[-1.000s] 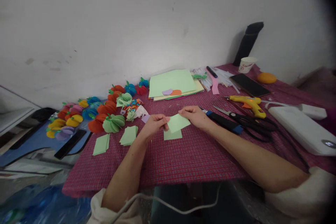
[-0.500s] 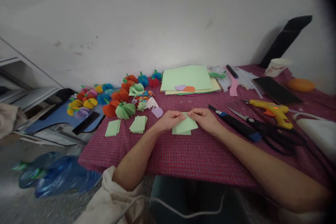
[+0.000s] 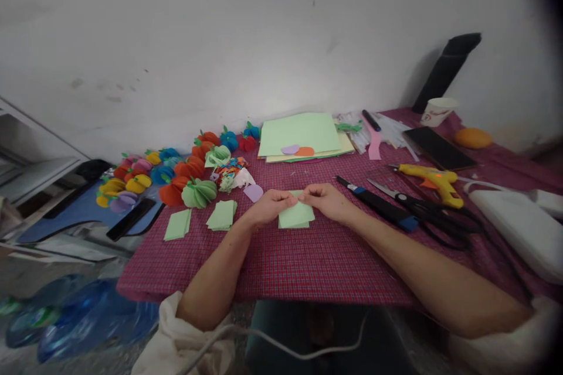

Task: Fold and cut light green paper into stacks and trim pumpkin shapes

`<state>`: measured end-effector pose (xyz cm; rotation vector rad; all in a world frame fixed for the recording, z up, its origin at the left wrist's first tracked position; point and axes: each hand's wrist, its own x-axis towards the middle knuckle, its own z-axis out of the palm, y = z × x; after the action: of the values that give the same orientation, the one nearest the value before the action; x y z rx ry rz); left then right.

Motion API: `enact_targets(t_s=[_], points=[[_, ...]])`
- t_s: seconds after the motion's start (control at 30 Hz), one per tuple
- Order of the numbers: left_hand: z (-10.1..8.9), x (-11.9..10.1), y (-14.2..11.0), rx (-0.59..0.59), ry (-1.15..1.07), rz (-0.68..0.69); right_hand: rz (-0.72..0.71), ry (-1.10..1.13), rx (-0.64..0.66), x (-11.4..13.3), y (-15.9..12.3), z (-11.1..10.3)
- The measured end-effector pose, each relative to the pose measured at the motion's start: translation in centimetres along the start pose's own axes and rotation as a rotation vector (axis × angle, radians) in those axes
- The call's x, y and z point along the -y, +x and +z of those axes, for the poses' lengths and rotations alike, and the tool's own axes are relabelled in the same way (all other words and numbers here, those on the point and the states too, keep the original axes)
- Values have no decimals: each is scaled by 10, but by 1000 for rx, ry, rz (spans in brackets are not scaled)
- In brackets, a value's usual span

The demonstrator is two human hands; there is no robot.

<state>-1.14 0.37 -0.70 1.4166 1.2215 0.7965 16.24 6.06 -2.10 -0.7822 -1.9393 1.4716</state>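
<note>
My left hand [image 3: 273,204] pinches the left upper edge of a light green paper piece [image 3: 298,214]. On its other side my right hand [image 3: 328,201] grips the same piece between thumb and fingers. Another green sheet shows just beneath it, its lower edge sticking out; how many lie there I cannot tell. To the left of my hands are a loose stack of green paper pieces [image 3: 222,215] and a second, neater green stack [image 3: 178,224]. A lilac paper shape [image 3: 253,192] lies close to my left hand.
Paper pumpkins [image 3: 199,193] in many colours crowd the left, beside paper scraps [image 3: 231,173]. Large green sheets [image 3: 301,129] lie at the back. On the right are a utility knife [image 3: 382,206], black scissors [image 3: 422,211], a yellow glue gun [image 3: 433,180], a phone [image 3: 440,147] and a paper cup [image 3: 438,111].
The green paper between my hands has turned from slanted to nearly lined up with the sheet beneath. Both hands keep hold of it. The whole view has shifted slightly.
</note>
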Motion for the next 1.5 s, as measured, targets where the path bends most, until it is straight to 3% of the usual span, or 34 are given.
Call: enact_targets(t_s=[0.23,0.47,0.73,1.03,1.17,1.27,1.37,1.5], points=[[-11,-4,-6,-79,3,-23,130,141,-168,8,4,-20],[-1,-1,-3,2,145,23,-5,-18,-9,4,-3,8],[0,1,-2,66,165,8,-1,-137,10,-1,-2,7],[-9,-4,0,-179,57,104,18,50,-180,7,2,-12],[-11,-9,-2,-353,-47,129,-7,238,-357,6,5,-14],[-4,-8,-1,-354,-185,117,-33,353,-449,5,6,-11],[7,-3,3,-280,-188,99,-58,360,-443,6,4,-3],[10,2,9,-451,-244,139,-63,325,-360,8,1,7]])
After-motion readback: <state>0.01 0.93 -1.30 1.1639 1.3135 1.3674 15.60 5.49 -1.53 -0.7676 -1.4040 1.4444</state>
